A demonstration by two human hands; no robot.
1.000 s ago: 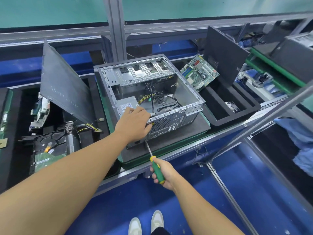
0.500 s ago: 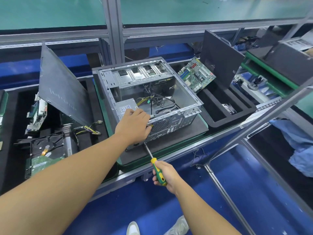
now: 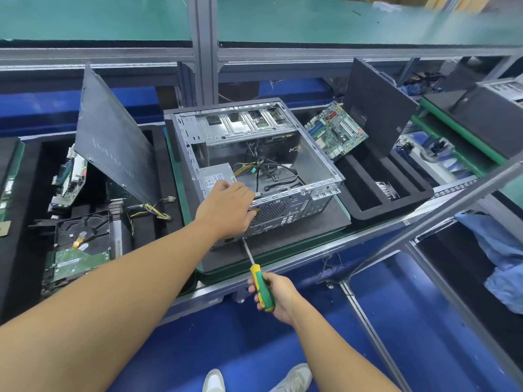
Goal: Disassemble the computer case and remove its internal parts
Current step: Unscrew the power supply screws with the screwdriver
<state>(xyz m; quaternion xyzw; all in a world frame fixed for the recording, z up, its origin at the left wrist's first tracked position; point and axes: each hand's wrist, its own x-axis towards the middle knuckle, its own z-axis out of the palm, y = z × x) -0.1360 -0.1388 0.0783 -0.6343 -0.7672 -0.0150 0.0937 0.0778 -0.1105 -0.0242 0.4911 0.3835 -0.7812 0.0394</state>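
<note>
An open grey computer case (image 3: 317, 165) lies on its side on a dark mat at the bench's middle. Inside it sit a grey power supply (image 3: 212, 176) and loose black and yellow cables (image 3: 266, 168). My left hand (image 3: 226, 205) grips the case's near rear edge beside the power supply, fingers curled over the metal. My right hand (image 3: 271, 292) holds a green and yellow screwdriver (image 3: 261, 287) below the bench edge. Its shaft points up at the case's rear panel, where the tip is hidden under my left hand.
A removed side panel (image 3: 113, 142) leans in the black tray on the left, above a hard drive (image 3: 82, 236) and boards. A motherboard (image 3: 335, 131) and another panel (image 3: 376, 108) stand in the black foam tray (image 3: 396, 205) on the right. A metal frame bar (image 3: 424, 222) crosses diagonally at right.
Both hands keep the same hold; the view has shifted slightly and my right hand with the screwdriver sits a little lower and to the right.
</note>
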